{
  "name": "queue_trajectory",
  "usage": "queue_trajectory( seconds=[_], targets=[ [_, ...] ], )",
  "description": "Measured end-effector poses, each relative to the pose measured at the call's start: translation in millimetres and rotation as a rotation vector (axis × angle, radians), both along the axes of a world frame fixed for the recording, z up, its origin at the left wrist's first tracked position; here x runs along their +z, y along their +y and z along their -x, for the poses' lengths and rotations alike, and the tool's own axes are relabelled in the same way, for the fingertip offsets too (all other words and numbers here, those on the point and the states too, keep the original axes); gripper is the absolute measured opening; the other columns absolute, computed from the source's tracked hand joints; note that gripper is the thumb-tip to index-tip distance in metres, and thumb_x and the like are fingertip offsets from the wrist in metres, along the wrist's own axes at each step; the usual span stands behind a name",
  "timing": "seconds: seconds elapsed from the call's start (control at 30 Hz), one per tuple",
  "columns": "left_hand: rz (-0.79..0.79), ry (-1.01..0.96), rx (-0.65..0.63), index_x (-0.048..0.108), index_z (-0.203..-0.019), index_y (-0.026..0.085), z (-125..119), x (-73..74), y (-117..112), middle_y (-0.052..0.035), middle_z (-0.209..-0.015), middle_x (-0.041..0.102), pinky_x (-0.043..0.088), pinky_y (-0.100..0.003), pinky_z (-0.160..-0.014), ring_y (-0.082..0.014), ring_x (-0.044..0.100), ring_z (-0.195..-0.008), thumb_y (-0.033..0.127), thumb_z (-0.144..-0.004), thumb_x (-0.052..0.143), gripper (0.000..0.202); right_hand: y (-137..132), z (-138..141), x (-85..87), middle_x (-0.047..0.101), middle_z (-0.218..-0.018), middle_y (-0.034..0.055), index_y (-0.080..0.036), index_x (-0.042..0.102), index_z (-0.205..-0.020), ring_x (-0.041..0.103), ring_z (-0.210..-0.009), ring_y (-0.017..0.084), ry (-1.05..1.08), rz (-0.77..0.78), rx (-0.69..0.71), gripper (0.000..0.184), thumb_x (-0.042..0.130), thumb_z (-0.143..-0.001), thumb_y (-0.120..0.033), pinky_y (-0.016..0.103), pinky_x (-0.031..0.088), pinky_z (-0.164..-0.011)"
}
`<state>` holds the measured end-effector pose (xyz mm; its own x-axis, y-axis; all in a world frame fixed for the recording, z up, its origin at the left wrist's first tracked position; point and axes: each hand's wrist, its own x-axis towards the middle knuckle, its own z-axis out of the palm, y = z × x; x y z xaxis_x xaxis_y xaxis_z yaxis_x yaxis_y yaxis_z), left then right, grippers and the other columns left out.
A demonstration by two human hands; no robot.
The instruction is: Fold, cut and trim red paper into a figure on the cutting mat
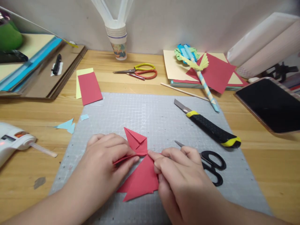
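A folded red paper shape (142, 178) with several pointed flaps lies on the grey cutting mat (131, 109). My left hand (110, 156) pinches a folded edge on its left side between thumb and fingers. On the opposite side, my right hand (178, 175) is closed on the right part of the paper, its index fingertip close to the centre where the folds meet. One flap points up and away between the hands. Black-handled scissors (213, 164) lie just beyond my right hand, partly hidden by it. A black and yellow utility knife (208, 128) rests farther up the mat.
A glue gun (14, 140) sits at the left, near blue paper scraps (67, 125). Red and yellow-handled scissors (138, 71), stacked paper cups (117, 43) and red paper (90, 88) lie behind the mat. A striped paper stick (206, 87) and a tablet (272, 104) are at the right.
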<state>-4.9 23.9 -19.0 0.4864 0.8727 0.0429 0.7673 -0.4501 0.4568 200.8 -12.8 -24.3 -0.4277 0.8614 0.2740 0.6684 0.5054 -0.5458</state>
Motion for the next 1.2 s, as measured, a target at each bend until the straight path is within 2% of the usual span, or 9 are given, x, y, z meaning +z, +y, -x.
queue_trajectory(
  seconds=[0.37, 0.5, 0.6, 0.7, 0.8, 0.93, 1.2],
  targets=[
    [-0.045, 0.034, -0.040, 0.068, -0.077, 0.025, 1.0, 0.2, 0.8, 0.0045, -0.075, 0.066, 0.028, -0.035, -0.073, -0.0159, 0.056, -0.075, 0.030, -0.088, 0.061, 0.014, 1.3, -2.2, 0.6, 0.074, -0.095, 0.0025, -0.018, 0.056, -0.083, 0.060, -0.089, 0.020, -0.036, 0.013, 0.048, 0.016, 0.047, -0.081, -0.006, 0.039, 0.027, -0.082],
    [-0.046, 0.061, -0.074, 0.068, -0.075, 0.026, 1.4, 1.8, 0.0, 0.0051, -0.077, 0.066, 0.026, -0.036, -0.075, -0.0168, 0.056, -0.077, 0.028, -0.086, 0.063, 0.012, 5.1, -4.3, 2.0, 0.073, -0.099, 0.0007, -0.019, 0.059, -0.093, 0.061, -0.094, 0.019, -0.047, 0.043, 0.106, 0.019, 0.049, -0.082, -0.007, 0.040, 0.024, -0.086],
    [-0.062, 0.070, -0.077, 0.069, -0.081, 0.027, 1.3, 3.1, -1.3, 0.0044, -0.081, 0.068, 0.026, -0.037, -0.076, -0.0184, 0.057, -0.081, 0.029, -0.086, 0.063, 0.008, 6.0, -5.8, 0.6, 0.073, -0.100, 0.0005, -0.019, 0.060, -0.098, 0.061, -0.098, 0.019, -0.066, 0.044, 0.136, 0.022, 0.049, -0.083, -0.007, 0.041, 0.023, -0.089],
    [-0.074, 0.049, -0.081, 0.069, -0.087, 0.028, 1.7, 3.1, -1.4, 0.0051, -0.082, 0.070, 0.026, -0.037, -0.077, -0.0185, 0.058, -0.082, 0.028, -0.087, 0.062, 0.007, 6.3, -6.3, -0.6, 0.073, -0.098, 0.0016, -0.018, 0.060, -0.094, 0.061, -0.100, 0.020, -0.065, 0.039, 0.132, 0.021, 0.047, -0.084, -0.005, 0.041, 0.023, -0.090],
    [-0.061, 0.022, -0.086, 0.069, -0.083, 0.028, 2.6, 1.9, 0.3, 0.0066, -0.079, 0.070, 0.026, -0.036, -0.076, -0.0172, 0.059, -0.080, 0.027, -0.088, 0.062, 0.009, 7.3, -6.2, 0.3, 0.072, -0.085, 0.0025, -0.017, 0.058, -0.082, 0.062, -0.095, 0.019, -0.009, 0.055, 0.076, 0.020, 0.044, -0.084, -0.003, 0.040, 0.026, -0.086],
    [-0.041, 0.001, -0.039, 0.071, -0.081, 0.028, 2.4, 0.3, 2.3, 0.0065, -0.077, 0.070, 0.027, -0.035, -0.074, -0.0161, 0.059, -0.077, 0.028, -0.086, 0.064, 0.009, 7.7, -7.1, 2.4, 0.071, -0.077, 0.0020, -0.018, 0.056, -0.078, 0.063, -0.093, 0.020, 0.025, -0.012, -0.005, 0.021, 0.042, -0.084, -0.004, 0.040, 0.027, -0.085],
    [0.027, 0.022, 0.118, 0.072, -0.073, 0.029, -3.8, -4.0, 0.3, 0.0021, -0.073, 0.065, 0.029, -0.037, -0.073, -0.0186, 0.055, -0.078, 0.034, -0.086, 0.059, 0.018, 3.1, -5.6, 2.6, 0.073, -0.079, 0.0012, -0.019, 0.058, -0.081, 0.065, -0.092, 0.022, -0.016, -0.092, 0.016, 0.018, 0.046, -0.084, -0.005, 0.040, 0.027, -0.085]
  ],
)
